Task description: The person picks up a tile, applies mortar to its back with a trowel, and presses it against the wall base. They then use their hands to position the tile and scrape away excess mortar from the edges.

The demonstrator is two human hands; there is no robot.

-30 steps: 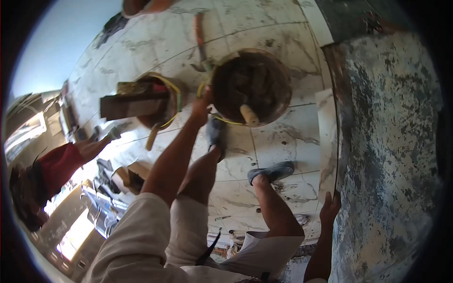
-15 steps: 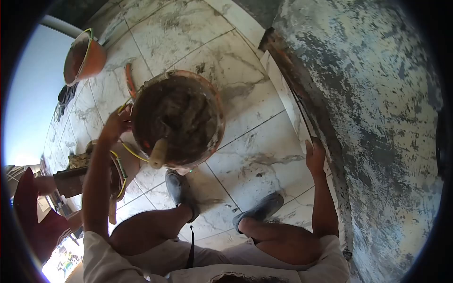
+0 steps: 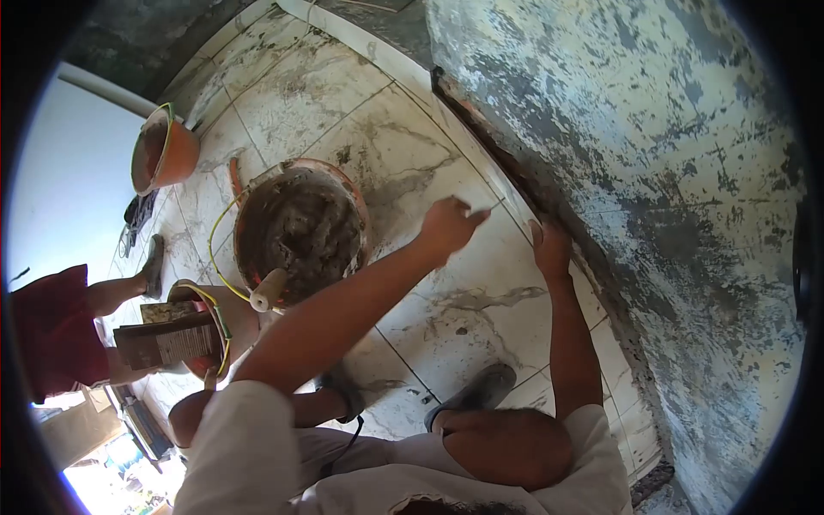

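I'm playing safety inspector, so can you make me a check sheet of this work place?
Surface: tiled floor, smeared with dirt
Job's things: bucket of grey mix, wooden handle at its rim; pale strip along the wall
Clutter: brown boards in another bucket; orange bucket beyond
Grip: left hand over floor, contents unclear; right hand at the strip
Cables: dark tangle, cannot tell what
Surroundings: blotchy wall; person in red

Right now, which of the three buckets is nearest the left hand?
The bucket of dark wet mix, pale handle at its rim; the bucket holding flat pieces and the orange bucket by the white surface are farther.
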